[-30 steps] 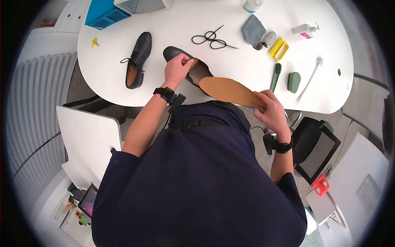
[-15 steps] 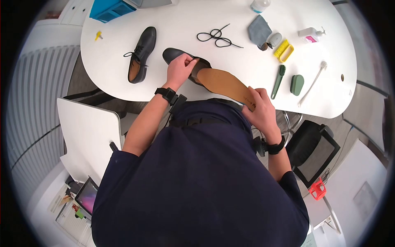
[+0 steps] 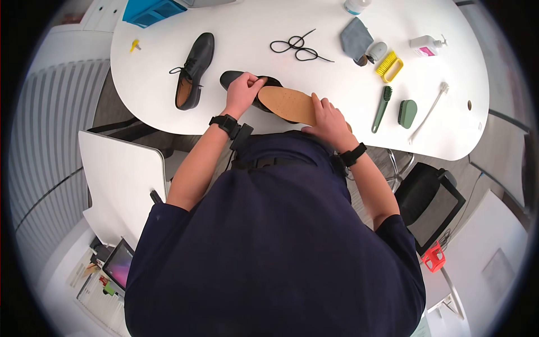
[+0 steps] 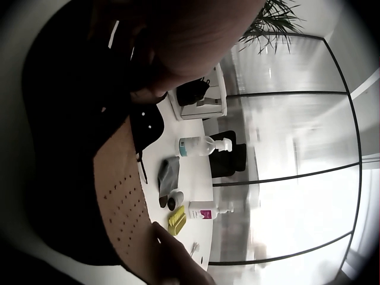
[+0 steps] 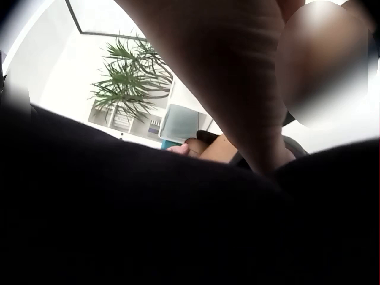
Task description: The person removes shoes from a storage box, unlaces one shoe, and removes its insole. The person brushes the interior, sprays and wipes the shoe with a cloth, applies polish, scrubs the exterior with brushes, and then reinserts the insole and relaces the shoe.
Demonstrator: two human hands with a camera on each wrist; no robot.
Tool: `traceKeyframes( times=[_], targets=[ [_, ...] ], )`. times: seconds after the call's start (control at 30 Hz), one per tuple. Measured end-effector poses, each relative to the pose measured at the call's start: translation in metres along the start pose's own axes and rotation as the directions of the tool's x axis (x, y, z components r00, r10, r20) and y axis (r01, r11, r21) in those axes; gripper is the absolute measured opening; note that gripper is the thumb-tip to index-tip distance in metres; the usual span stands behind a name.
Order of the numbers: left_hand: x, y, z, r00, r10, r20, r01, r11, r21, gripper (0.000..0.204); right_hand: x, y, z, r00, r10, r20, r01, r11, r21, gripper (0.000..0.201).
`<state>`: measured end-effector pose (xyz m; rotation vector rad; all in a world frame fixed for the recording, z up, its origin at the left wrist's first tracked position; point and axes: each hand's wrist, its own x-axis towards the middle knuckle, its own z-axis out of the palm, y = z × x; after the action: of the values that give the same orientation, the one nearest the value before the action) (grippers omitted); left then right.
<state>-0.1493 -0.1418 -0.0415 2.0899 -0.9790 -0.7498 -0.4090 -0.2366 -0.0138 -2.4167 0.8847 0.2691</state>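
A black leather shoe [image 3: 228,77] without its lace lies on the white table, toe pointing to the far left. My left hand [image 3: 240,96] pinches the upper at its opening; an eyelet flap [image 4: 146,126] shows beside the fingers in the left wrist view. My right hand [image 3: 330,122] grips a tan insole [image 3: 285,103], fingers across the top and thumb along the near edge. The insole's front end reaches into the shoe opening, and its perforations [image 4: 126,208] face up. Its heel end is mostly hidden under the right hand.
A laced black shoe [image 3: 195,70] sits to the left, and a loose black lace [image 3: 294,45] lies behind. Rightward are a grey cloth [image 3: 356,39], yellow brush [image 3: 388,66], green long brush [image 3: 382,109], green block brush [image 3: 407,113], white stick brush [image 3: 429,112] and pump bottle [image 3: 425,45].
My right hand has moved left and forward along the insole, pushing its front end farther into the shoe. My left hand keeps its pinch on the shoe.
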Motion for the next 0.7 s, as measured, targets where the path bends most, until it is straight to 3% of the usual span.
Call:
traceKeyframes(
  times=[0.07, 0.2, 0.27, 0.37, 0.57, 0.7],
  targets=[
    [-0.002, -0.004, -0.001, 1.000, -0.016, -0.001, 0.016, 1.000, -0.007, 0.028, 0.005, -0.001, -0.008, 0.993, -0.066, -0.093, 0.065, 0.998, -0.012, 0.083],
    [-0.010, -0.007, -0.002, 0.999, -0.029, 0.035, 0.031, 0.998, -0.048, 0.026, 0.003, -0.012, -0.025, 0.988, -0.085, -0.126, 0.087, 0.996, 0.013, 0.065],
    [-0.016, -0.003, -0.002, 0.999, 0.009, 0.048, -0.009, 1.000, 0.014, 0.022, 0.003, -0.020, -0.027, 0.989, -0.082, -0.124, 0.071, 0.993, -0.091, 0.053],
    [-0.024, 0.008, -0.003, 0.995, 0.054, 0.087, -0.060, 0.996, 0.070, 0.019, 0.009, -0.032, -0.028, 0.985, -0.102, -0.140, 0.075, 0.979, -0.189, 0.048],
    [-0.028, 0.028, 0.001, 0.992, 0.095, 0.086, -0.098, 0.995, 0.021, 0.019, 0.048, -0.060, 0.000, 0.990, -0.102, -0.100, 0.091, 0.990, -0.106, 0.049],
    [-0.021, 0.009, 0.004, 0.992, 0.123, 0.035, -0.126, 0.988, 0.085, 0.018, 0.067, -0.063, 0.025, 0.977, -0.166, -0.134, 0.157, 0.985, -0.077, 0.050]
  ],
)
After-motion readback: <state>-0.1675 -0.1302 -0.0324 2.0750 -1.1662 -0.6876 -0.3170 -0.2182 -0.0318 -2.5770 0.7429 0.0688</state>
